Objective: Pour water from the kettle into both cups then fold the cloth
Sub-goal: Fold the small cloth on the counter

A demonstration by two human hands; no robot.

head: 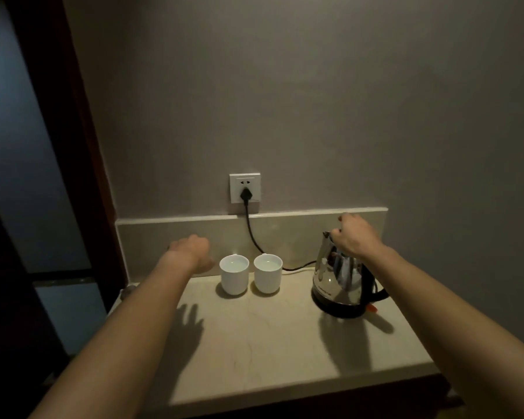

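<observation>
Two white cups stand side by side at the back of the counter, the left cup and the right cup, both holding water. A shiny steel kettle sits upright on its black base at the right. My right hand rests on top of the kettle, fingers curled over its lid; the handle grip is hidden under the hand. My left hand hovers just left of the left cup, holding nothing, fingers loosely curled and pointing down. No cloth is in view.
A beige stone counter ends in a low backsplash against the wall. A black cord runs from the wall socket down behind the cups to the kettle base. A dark doorframe stands at the left.
</observation>
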